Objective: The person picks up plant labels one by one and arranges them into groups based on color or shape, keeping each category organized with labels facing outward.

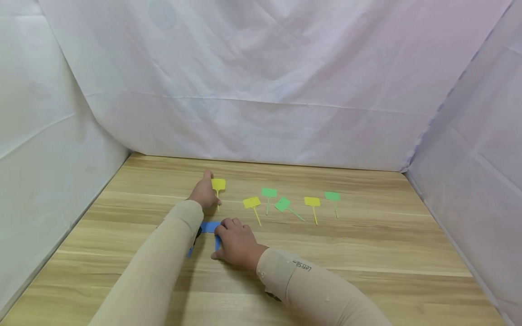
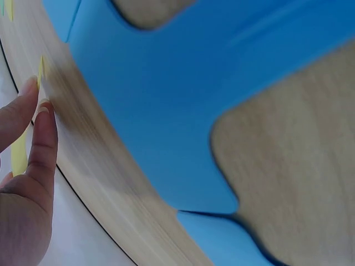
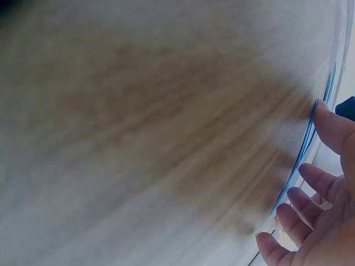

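Observation:
My left hand [image 1: 205, 192] is at a yellow tag [image 1: 218, 184] with a flat plate and thin stem, at the left end of a scattered row. In the left wrist view, the thumb and a finger pinch this tag, its stem end poking out past the fingertips and its plate [image 2: 19, 155] showing behind them. Nearer me, flat blue pieces [image 1: 210, 227] lie on the table, their ends meeting at seams [image 2: 208, 213]. My right hand [image 1: 237, 242] rests over their right side with fingers spread and slightly bent. Its thumb touches a blue edge [image 3: 302, 149].
To the right lie yellow tags [image 1: 252, 202] [image 1: 311, 201] and green tags [image 1: 269, 193] [image 1: 282, 204] [image 1: 332, 196], stems toward me. White cloth [image 1: 261, 90] hangs behind the wooden table [image 1: 367, 262] and at both sides.

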`<action>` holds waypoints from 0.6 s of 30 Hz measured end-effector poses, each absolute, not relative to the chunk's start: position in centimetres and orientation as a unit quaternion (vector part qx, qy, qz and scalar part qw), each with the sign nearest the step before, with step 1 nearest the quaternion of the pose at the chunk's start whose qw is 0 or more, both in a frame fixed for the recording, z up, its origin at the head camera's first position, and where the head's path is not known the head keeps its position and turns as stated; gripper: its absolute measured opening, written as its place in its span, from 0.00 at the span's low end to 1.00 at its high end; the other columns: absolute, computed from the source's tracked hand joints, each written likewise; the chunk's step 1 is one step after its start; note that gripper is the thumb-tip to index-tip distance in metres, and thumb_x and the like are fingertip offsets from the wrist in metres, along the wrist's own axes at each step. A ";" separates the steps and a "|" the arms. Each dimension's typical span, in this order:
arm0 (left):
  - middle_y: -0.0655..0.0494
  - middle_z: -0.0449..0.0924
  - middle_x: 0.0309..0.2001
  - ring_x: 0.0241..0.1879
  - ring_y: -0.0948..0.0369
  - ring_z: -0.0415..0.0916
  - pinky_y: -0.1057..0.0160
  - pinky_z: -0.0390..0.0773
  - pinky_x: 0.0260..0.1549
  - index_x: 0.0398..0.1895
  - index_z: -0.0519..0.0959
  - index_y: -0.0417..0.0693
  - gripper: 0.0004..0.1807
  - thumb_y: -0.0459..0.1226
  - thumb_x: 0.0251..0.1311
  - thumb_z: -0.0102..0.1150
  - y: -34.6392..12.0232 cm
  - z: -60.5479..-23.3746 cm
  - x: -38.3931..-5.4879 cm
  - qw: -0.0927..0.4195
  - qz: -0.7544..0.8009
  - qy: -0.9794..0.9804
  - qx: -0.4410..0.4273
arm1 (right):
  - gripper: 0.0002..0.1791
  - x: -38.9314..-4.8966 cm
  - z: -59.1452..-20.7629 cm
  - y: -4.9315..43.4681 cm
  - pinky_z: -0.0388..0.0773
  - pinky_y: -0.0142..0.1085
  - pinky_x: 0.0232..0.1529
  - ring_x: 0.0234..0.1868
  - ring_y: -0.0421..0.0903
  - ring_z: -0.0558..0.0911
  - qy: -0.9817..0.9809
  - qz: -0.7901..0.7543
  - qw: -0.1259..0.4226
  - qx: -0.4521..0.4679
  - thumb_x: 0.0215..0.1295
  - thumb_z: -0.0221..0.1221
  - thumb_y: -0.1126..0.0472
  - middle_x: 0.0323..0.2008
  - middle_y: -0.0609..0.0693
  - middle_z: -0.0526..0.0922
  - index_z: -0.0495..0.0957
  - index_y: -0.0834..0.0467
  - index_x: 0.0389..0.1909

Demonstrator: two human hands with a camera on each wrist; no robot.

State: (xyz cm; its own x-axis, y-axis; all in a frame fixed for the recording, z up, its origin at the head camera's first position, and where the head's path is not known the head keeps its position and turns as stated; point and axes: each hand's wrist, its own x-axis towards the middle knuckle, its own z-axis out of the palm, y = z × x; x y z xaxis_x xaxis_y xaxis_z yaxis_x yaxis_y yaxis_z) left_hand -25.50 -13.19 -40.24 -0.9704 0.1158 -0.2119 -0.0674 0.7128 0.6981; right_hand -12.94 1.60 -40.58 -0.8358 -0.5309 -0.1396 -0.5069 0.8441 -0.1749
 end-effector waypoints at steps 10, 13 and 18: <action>0.30 0.68 0.59 0.55 0.44 0.69 0.50 0.71 0.50 0.66 0.48 0.41 0.46 0.24 0.50 0.69 -13.0 -40.2 -25.4 0.121 0.394 0.911 -0.002 | 0.29 -12.8 -40.3 1.5 0.71 0.42 0.49 0.56 0.45 0.67 0.956 -0.067 0.099 -0.269 0.59 0.62 0.37 0.58 0.45 0.71 0.74 0.48 0.57; 0.30 0.68 0.58 0.52 0.45 0.70 0.52 0.72 0.47 0.68 0.47 0.41 0.47 0.24 0.50 0.68 -13.0 -40.1 -25.4 0.123 0.400 0.908 -0.004 | 0.30 -12.8 -40.2 1.5 0.71 0.42 0.49 0.56 0.45 0.67 0.956 -0.064 0.102 -0.268 0.58 0.62 0.37 0.58 0.45 0.71 0.74 0.48 0.57; 0.32 0.69 0.56 0.50 0.46 0.70 0.55 0.72 0.43 0.69 0.47 0.42 0.46 0.23 0.52 0.66 -12.8 -39.9 -25.4 0.122 0.409 0.904 -0.006 | 0.30 -12.9 -40.1 1.6 0.72 0.42 0.49 0.56 0.45 0.68 0.956 -0.060 0.099 -0.268 0.58 0.62 0.37 0.58 0.45 0.71 0.74 0.48 0.57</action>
State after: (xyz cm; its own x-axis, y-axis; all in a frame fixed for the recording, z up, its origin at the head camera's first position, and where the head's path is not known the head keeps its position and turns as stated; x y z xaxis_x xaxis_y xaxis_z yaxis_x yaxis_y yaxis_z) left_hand -25.41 -12.84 -39.92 -0.9702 0.0885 -0.2258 -0.1113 0.6647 0.7388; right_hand -12.85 1.55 -40.13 -0.8367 -0.5247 -0.1571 -0.5009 0.8491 -0.1680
